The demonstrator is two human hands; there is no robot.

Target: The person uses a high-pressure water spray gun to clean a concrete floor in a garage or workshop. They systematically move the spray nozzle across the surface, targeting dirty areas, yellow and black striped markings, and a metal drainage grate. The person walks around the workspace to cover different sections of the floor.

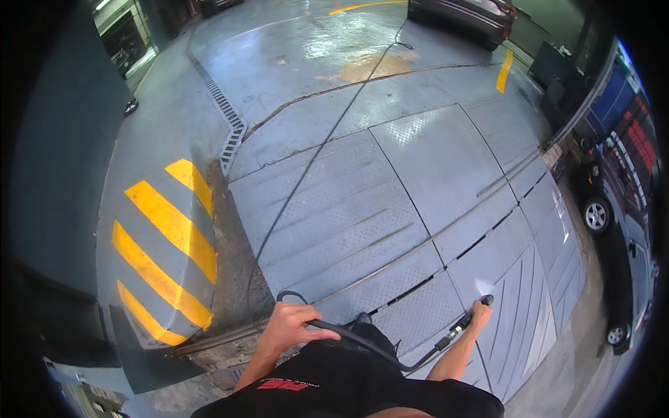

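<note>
Your black shirt (334, 382) is nearest, at six o'clock in view. Your left hand (286, 326) grips one hose (362, 341) at seven o'clock; it runs to one spray gun (461, 324) at four, which your right hand (479, 315) clasps. Four yellow stripes (173, 228) mark nine o'clock, one dark car (460, 19) one o'clock.

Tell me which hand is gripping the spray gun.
The right hand, closed around the black spray gun at the hose's end. The left hand instead holds a length of the dark hose.
</note>
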